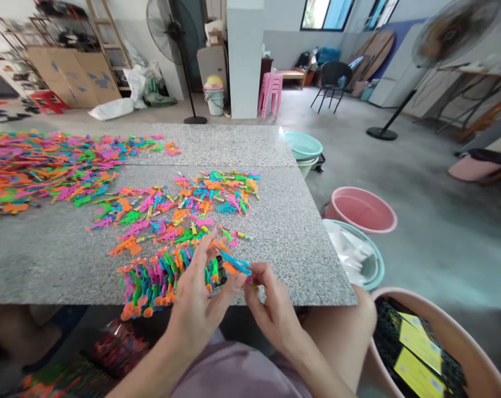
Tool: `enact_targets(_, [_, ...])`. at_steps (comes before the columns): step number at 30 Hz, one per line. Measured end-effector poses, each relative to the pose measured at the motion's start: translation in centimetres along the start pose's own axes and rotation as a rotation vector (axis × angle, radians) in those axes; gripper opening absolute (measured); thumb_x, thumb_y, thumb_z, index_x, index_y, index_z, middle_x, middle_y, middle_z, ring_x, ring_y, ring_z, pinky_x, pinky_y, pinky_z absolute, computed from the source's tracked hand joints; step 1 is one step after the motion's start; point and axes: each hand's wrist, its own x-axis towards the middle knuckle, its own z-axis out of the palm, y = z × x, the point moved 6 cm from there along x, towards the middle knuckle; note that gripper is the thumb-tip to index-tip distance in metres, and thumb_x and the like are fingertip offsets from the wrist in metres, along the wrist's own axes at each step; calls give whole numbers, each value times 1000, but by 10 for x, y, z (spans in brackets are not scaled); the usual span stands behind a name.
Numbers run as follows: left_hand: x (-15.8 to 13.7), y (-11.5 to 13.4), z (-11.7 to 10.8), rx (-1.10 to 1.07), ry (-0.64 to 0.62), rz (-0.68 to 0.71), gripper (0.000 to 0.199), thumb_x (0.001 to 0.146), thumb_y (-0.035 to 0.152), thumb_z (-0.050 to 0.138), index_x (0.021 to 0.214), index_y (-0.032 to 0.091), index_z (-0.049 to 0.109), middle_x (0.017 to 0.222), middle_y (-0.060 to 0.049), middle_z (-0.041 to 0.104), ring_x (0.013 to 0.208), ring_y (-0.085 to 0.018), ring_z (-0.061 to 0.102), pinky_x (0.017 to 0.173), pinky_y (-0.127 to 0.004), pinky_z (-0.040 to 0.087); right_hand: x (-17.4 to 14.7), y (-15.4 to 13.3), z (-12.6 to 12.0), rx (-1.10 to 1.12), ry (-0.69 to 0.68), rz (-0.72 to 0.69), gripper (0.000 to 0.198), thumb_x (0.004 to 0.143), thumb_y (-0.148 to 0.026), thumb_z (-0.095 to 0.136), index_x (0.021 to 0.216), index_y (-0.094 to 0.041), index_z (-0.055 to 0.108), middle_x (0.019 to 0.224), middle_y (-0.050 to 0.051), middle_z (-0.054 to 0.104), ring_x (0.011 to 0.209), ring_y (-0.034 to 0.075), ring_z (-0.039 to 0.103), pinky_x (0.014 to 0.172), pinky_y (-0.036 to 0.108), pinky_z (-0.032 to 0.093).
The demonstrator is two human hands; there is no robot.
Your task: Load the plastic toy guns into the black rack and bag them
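My left hand [200,296] is closed around a small bunch of blue and orange plastic toy guns [233,262], thumb below and fingers above. At the bunch's right end, my right hand [270,301] pinches with thumb and forefinger; a bit of pink and yellow-green shows at those fingertips. Just left of my hands, a tight row of toy guns [154,282] in pink, green and blue, with round orange ends, lies along the table's near edge. Beyond them spreads a loose heap of similar toy guns [192,207]. Something black [222,271] is partly hidden behind my left hand.
A larger pile of coloured plastic pieces [47,166] covers the far left of the speckled stone table [287,237]. Right of the table stand a pink basin [360,190], a teal tub with white bags [378,271], and a big tub [469,337] holding black pieces and yellow cards.
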Motion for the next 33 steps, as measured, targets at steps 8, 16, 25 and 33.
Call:
enact_targets(8, [-16,-7,67,-742,-314,-359,37,84,49,72,100,17,64,82,-3,70,71,-16,66,66,-27,58,-39,13,-16,113,37,118,19,101,-33,46,118,-26,54,99,6,69,86,17,67,80,33,55])
enact_targets(16, [-50,-30,100,-660,-415,-365,33,85,48,66,87,15,69,81,-5,72,78,-19,68,75,-29,58,-61,49,-35,-204,440,196,22,87,-38,67,73,-21,65,71,1,58,63,14,52,58,27,42])
enact_targets(25, [-65,-39,103,-427,-266,-335,22,88,37,59,83,17,68,73,-4,73,69,-18,69,65,-24,53,-67,71,-16,-45,429,320,20,88,-39,65,81,-20,65,68,-1,62,61,14,53,58,25,43])
enact_targets(33, [-68,-33,115,-427,-204,-329,21,90,31,54,87,17,69,73,-4,71,67,-18,69,64,-24,52,-69,74,-29,-197,526,286,33,87,-50,67,76,-19,69,61,-1,59,54,13,49,53,25,39])
